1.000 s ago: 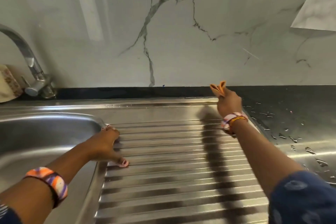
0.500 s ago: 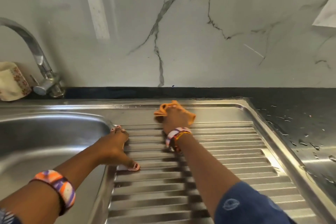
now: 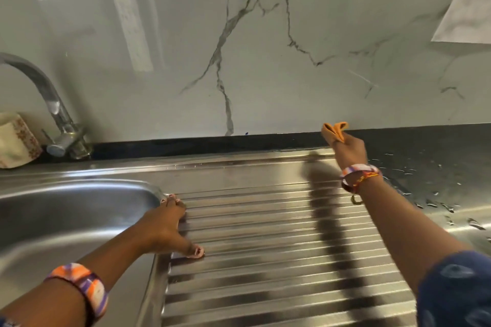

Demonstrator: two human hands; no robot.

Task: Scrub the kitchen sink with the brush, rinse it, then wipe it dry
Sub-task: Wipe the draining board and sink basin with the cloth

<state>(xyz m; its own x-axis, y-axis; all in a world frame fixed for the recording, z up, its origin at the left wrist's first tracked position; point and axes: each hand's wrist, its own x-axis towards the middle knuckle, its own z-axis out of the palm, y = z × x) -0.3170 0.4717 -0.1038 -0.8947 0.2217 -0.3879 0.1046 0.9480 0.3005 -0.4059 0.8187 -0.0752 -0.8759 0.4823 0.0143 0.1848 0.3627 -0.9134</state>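
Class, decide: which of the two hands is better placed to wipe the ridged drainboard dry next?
Right. The right hand already grips the orange cloth at the drainboard back edge; the left hand rests flat, bracing.

Glossy white marble-look wall with grey veins, bright light streaks reflected on it, paper sheet stuck top right, black countertop beaded with water droplets

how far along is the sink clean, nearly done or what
Likely the last stage. No brush is in view and the tap is not running, so scrubbing and rinsing look finished. The right hand grips an orange cloth at the back right corner of the ribbed drainboard; the left hand rests on its left edge. Left: droplets on the counter and right rim.
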